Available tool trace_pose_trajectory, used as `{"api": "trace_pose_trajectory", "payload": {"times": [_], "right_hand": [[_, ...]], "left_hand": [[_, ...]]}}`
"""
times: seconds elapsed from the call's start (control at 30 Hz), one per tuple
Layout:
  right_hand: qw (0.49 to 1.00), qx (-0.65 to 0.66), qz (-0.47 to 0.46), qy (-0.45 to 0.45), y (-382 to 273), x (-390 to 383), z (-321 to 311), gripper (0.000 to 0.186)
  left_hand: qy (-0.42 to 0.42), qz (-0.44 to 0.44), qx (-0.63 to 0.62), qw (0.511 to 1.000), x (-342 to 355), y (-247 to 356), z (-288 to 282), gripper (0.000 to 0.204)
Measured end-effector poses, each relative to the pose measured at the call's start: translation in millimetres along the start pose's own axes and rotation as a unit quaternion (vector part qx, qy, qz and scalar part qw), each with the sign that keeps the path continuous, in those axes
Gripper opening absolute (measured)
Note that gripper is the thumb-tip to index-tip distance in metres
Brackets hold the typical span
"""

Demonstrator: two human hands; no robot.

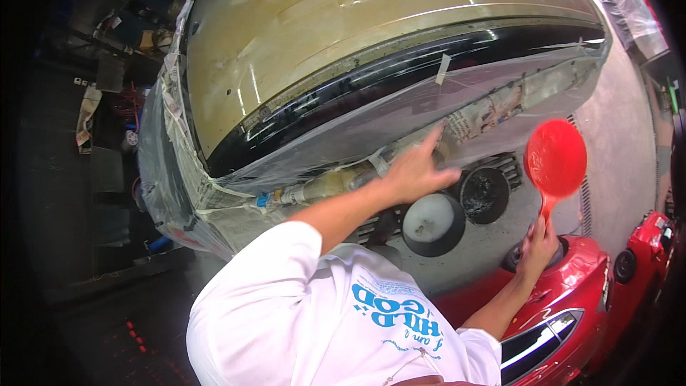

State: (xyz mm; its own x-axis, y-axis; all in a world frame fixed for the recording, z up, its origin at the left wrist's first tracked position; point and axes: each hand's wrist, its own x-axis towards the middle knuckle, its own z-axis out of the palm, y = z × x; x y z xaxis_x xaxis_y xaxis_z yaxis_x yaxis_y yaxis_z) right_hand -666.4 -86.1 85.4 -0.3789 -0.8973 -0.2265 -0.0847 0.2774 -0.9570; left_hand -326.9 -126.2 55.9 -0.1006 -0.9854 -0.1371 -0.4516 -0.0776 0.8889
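My right hand is closed round the handle of a red plastic water dipper, held up at the right with its round bowl facing me. Its inside looks glossy; I cannot tell whether it holds water. Out in front, my left hand is empty, the index finger stretched and the thumb apart. It hovers above a black bucket containing whitish, foamy liquid. A second black bucket with dark, shiny contents stands just to the right. Beyond my left hand is a vehicle's tan panel with a glossy black edge.
Clear plastic sheeting and newspaper mask the vehicle's sides. A strip of tape sticks up from its edge. Dark floor grates lie by the buckets. A red car stands close at my right, another red car farther right.
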Motion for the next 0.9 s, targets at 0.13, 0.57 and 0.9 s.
{"api": "trace_pose_trajectory", "payload": {"times": [0.13, 0.57, 0.9], "right_hand": [[0.986, -0.127, -0.088, -0.061, -104.1, 34.9, 41.3, 0.026], [0.874, -0.307, -0.347, -0.150, -193.9, 101.5, 184.4, 0.031], [0.960, -0.125, -0.148, -0.203, -197.3, 102.6, 163.2, 0.027]], "left_hand": [[0.167, 0.035, -0.021, 0.985, 157.4, 61.4, -14.0, 0.072], [0.145, -0.207, -0.389, 0.886, 329.6, -15.0, -55.9, 0.028], [0.094, -0.160, -0.157, 0.970, 118.2, -17.0, -246.3, 0.012]]}}
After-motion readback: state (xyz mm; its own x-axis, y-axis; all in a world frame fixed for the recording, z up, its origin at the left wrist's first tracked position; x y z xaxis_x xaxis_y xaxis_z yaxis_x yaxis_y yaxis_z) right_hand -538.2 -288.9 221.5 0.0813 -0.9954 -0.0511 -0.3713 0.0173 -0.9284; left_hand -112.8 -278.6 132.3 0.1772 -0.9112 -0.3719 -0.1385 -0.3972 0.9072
